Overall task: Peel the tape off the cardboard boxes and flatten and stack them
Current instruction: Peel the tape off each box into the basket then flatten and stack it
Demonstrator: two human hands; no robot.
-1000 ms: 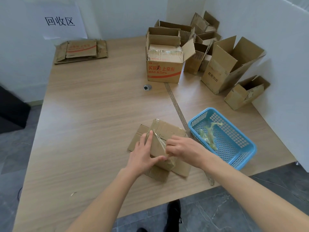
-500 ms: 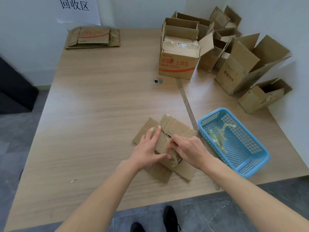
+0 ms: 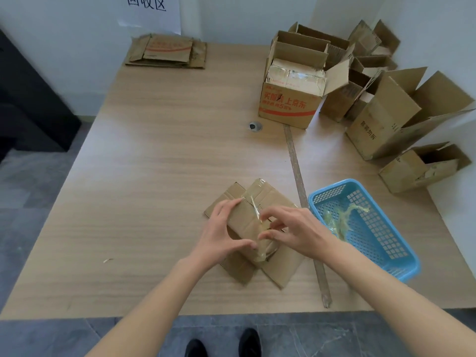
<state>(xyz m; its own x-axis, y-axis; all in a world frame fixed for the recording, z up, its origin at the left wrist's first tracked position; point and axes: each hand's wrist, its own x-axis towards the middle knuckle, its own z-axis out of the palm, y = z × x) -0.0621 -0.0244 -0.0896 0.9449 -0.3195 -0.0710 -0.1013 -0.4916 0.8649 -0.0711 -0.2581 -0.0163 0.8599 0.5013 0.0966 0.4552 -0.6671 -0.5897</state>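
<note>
Head view: left hand [image 3: 221, 235] presses flattened box [image 3: 278, 269], right hand [image 3: 296, 228] pinches tape [image 3: 253, 206]; sign [image 3: 152, 11] reads 回收区.

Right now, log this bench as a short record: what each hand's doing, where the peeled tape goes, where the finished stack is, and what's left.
Left hand: presses the flattened box down
Right hand: pinches clear tape on it
Peeled tape: in blue basket
Flat stack: far left corner, under wall sign
Left to do: open boxes at far right
</note>
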